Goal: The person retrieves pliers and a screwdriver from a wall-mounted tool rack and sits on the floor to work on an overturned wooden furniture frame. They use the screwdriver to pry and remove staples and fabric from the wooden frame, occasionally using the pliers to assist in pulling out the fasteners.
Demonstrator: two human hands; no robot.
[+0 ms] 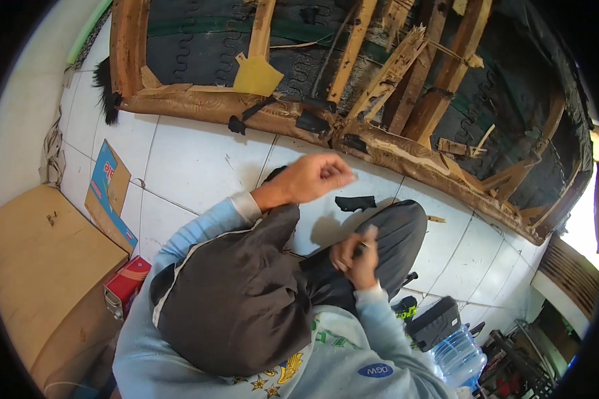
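My left hand (316, 178) is raised above the white tiled floor, its fingers curled and pressed together at the tips. Whatever they hold, if anything, is too small to make out. Close to my bent right knee, my right hand (357, 258) is closed with the thumb up around something small and dark that I cannot name. A black fabric scrap (355, 203) lies on the tiles between my hands and the furniture. Ahead of me is a worn sofa frame (226, 110) with bare wood slats, wavy springs and brown patterned cover along its near edge.
On the frame rest a yellow piece (258, 76) and a splintered board (389, 70). Cardboard (110, 189) and a red box (126, 282) stand at left beside a tan panel (46, 259). A black case (434, 324) and a clear blue water jug (460, 356) are at lower right.
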